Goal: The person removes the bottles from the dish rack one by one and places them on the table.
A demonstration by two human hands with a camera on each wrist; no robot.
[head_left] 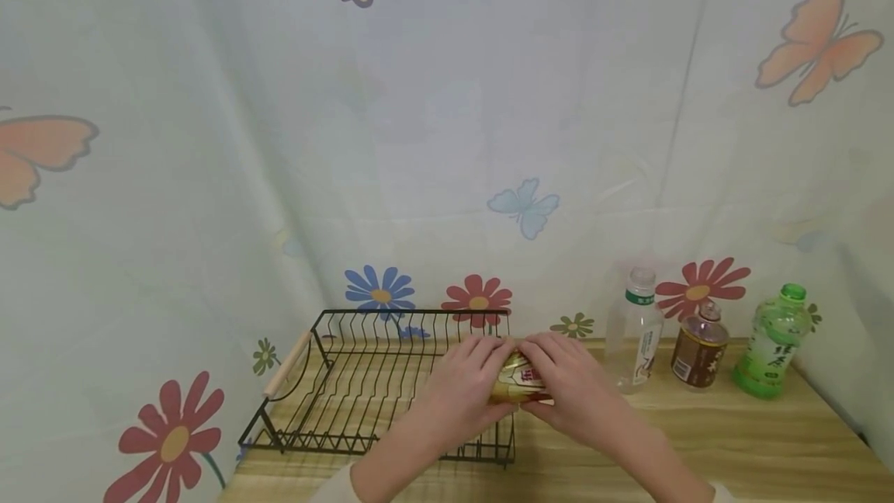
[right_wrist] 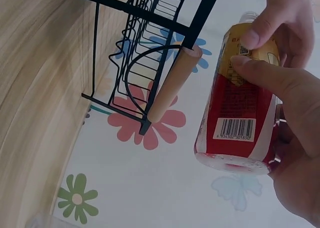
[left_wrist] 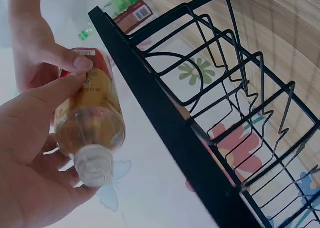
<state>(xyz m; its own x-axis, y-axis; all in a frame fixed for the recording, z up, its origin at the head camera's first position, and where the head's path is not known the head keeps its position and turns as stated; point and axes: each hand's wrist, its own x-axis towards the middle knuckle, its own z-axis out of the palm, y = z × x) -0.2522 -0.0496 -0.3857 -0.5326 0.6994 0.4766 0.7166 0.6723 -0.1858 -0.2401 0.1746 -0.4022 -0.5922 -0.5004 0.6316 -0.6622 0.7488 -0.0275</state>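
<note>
A clear plastic bottle (head_left: 518,380) with a red and gold label is held sideways above the right end of the dish rack. My left hand (head_left: 464,383) grips its neck half, fingers over the top and thumb on the near side. On the other half my right hand (head_left: 576,390) grips the base end in the same way. In the left wrist view the whitish clear neck (left_wrist: 94,165) points out past the left palm. The right wrist view has both thumbs pressing the label, with a barcode (right_wrist: 235,130) near the base.
A black wire dish rack (head_left: 412,311) with a wooden handle (head_left: 287,365) stands on the wood-grain table (head_left: 705,449). To the right are a clear bottle (head_left: 621,340), a brown-labelled bottle (head_left: 701,354) and a green bottle (head_left: 771,344). A flower-printed curtain (head_left: 447,138) hangs behind.
</note>
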